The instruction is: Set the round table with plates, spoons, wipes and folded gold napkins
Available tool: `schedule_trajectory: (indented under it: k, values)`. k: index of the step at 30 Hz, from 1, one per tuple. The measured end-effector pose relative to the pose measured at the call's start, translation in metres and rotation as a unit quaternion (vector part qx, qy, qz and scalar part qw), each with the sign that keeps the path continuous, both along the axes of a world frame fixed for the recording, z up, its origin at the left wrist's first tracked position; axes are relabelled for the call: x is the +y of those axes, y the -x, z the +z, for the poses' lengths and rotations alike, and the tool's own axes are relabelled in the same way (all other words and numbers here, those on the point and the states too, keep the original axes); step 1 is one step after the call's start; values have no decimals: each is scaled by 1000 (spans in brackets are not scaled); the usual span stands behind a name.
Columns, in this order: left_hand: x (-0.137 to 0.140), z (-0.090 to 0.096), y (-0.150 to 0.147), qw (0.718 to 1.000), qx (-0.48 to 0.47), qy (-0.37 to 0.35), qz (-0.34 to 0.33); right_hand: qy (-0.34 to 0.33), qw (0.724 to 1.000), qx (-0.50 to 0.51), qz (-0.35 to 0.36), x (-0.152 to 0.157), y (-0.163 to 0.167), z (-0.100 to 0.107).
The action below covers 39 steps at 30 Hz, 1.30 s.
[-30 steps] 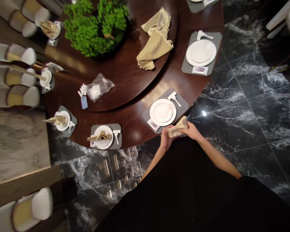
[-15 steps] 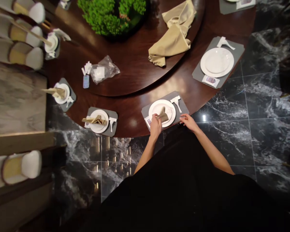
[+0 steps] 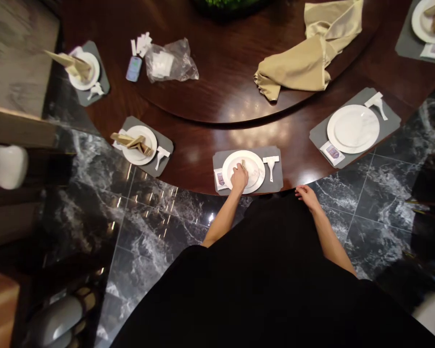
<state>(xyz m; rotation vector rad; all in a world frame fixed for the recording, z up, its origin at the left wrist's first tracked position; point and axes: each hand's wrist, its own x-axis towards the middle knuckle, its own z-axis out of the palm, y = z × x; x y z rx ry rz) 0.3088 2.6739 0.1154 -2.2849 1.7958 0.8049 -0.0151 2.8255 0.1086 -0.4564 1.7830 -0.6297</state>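
Note:
My left hand (image 3: 239, 178) reaches over the white plate (image 3: 253, 155) in front of me, fingers closed around a folded beige napkin (image 3: 243, 163) that the hand mostly hides. Under that plate lies a grey placemat (image 3: 279, 182). A small printed packet (image 3: 220, 179) is left of the plate, and a white spoon on its rest (image 3: 271, 167) is to its right. My right hand (image 3: 306, 195) hovers off the table's edge, right of the placemat, holding nothing, its fingers loosely bent and apart.
The dark wooden table (image 3: 194, 164) carries a raised round turntable (image 3: 217, 96). On it rest a crumpled beige cloth (image 3: 297, 65) and a clear plastic bag (image 3: 183, 60). A phone (image 3: 134, 68) lies at left. Neighbouring settings include a bare plate (image 3: 353, 128) and a napkin-topped plate (image 3: 139, 131).
The view has shifted and turned. My right hand has drawn away from the placemat's edge to the right. My left hand stays on the napkin over the plate, now covering more of it.

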Motion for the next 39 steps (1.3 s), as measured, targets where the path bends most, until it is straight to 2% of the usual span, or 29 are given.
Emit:
schedule_trajectory:
  k: [4,8,12,16,18,21,25,29,33,39]
  values:
    - [-1,-1,9,998,2,9,59,-4,997,-11,74,-27,21,-1]
    - [7,2,12,992,-19,88,93,11,992,-15,127,-50,54,1]
    - [39,0,18,971,-15,163,173,15,994,12,110,-69,85,0]
    - [83,-14,25,954,2,149,259,26,990,44,134,-92,90,-7]
    - [97,-24,27,957,37,115,263,43,981,65,178,-107,74,-12]
    - [100,-39,26,965,87,90,231,70,959,86,260,-132,26,-19]
    - [76,-55,31,973,100,87,191,65,925,96,362,-161,-61,-27]
    - [47,-69,40,978,94,47,181,111,897,140,405,-178,-126,-30]
    - [35,-80,38,976,117,13,185,125,884,155,422,-180,-150,-31]
    - [42,-85,22,961,163,13,221,135,890,191,391,-173,-149,-37]
